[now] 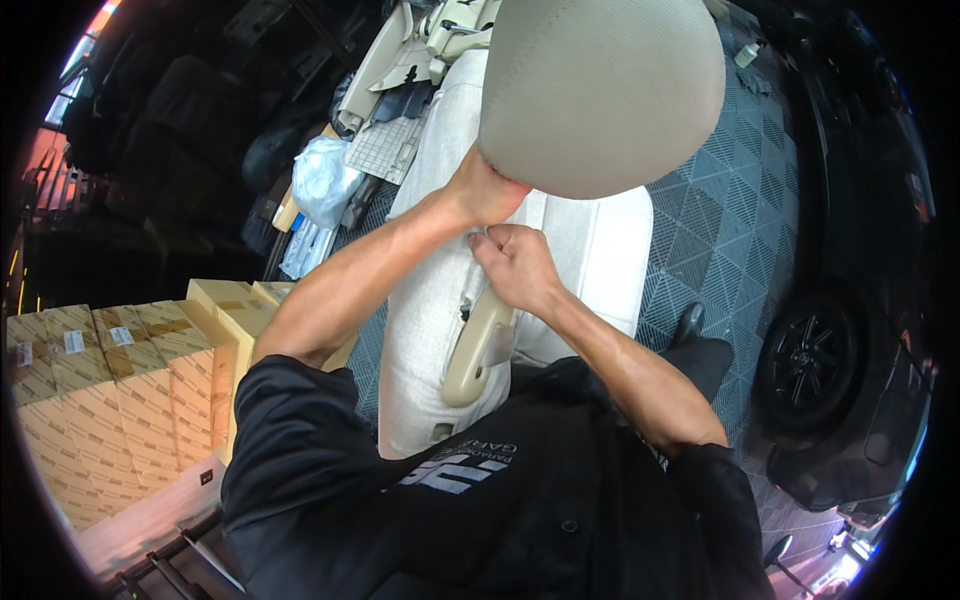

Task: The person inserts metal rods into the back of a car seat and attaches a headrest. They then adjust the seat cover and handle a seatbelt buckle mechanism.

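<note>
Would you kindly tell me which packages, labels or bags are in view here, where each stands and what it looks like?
Cardboard boxes: stacked at the left edge, tan and rectangular, sealed with brown tape.
Small labels: white rectangles on the tops of those boxes.
Plain cartons: beside the stack, under the left elbow, light yellow-tan.
Plastic bag: on the floor left of the beige car seat, crumpled, translucent white.

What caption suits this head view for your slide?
Both hands, left and right, work at a beige car seat below its headrest.
</note>
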Motion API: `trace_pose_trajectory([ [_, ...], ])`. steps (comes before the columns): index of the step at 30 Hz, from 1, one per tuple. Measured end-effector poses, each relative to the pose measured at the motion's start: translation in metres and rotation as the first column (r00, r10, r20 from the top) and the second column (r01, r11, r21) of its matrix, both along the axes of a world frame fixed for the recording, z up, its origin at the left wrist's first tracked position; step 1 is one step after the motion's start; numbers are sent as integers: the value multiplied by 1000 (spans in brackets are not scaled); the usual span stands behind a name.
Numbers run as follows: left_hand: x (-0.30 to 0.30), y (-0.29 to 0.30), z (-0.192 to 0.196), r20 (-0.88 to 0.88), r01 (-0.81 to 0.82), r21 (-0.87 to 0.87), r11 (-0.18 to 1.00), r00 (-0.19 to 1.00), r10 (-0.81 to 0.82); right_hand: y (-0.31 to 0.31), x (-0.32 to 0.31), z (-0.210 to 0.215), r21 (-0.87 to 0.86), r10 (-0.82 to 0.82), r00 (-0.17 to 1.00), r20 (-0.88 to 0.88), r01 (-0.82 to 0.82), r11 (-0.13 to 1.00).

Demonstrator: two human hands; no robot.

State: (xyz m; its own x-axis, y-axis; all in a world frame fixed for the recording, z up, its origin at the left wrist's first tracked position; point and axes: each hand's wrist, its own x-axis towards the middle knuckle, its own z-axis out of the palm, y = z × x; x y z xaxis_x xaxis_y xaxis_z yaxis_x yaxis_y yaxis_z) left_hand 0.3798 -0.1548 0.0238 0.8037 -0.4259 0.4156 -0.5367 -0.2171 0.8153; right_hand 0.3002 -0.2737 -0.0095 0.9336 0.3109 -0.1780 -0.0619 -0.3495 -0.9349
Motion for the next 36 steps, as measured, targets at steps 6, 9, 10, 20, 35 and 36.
trace_pose_trajectory([
  [6,5,6,-18,381,-35,84,996,925,0,2,-2,-5,74,-18,999,-28,20,997],
  [9,4,7,-18,401,-38,119,992,916,-12,0,-1,-2,43,-5,999,-51,8,999],
  [10,4,7,-17,414,-44,145,989,910,-20,0,-1,-4,62,-6,999,-48,9,998],
  [20,-17,4,-24,208,120,105,987,968,-140,-1,-7,-15,17,49,998,49,-50,999],
  [35,-31,8,6,-110,11,287,958,994,22,-153,1,132,735,-340,939,-39,258,627],
  [36,-37,20,15,-82,-17,378,926,995,52,-158,3,134,679,-360,933,15,254,689],
])
